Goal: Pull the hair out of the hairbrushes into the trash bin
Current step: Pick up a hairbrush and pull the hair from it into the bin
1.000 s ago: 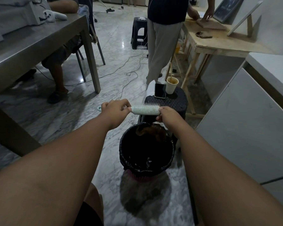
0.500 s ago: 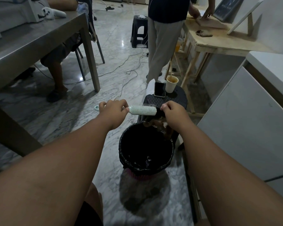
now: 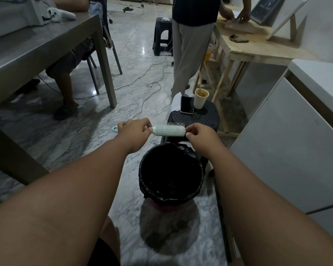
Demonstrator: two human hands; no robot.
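Right now my left hand (image 3: 135, 131) is clamped round the handle of the brush (image 3: 169, 130), which is level with its bristles facing away from me. My right hand (image 3: 199, 136) pinches at the brush tip. Whether the pinch is on hair or bare bristles, I can't tell. The brush is in the air past the far rim of the bin (image 3: 169, 200), roughly over the near edge of the stool (image 3: 200, 121), not squarely over the opening. The bin stands on the floor (image 3: 152, 89) and has a black liner. A dim brownish clump low inside is probably hair (image 3: 171, 186).

Risks, my guess:
- Anything pulled free here may drop on the stool or the floor, since the brush is off-centre from the bin.
- Light strands may cling to my fingers instead of falling.
- A wide pull to the right could swing toward the cup (image 3: 200, 98) and phone (image 3: 186, 105) at the stool's far edge and tip the cup.

No writing is readable. The phone screen is dark and I see no brand on the brush or the cup.
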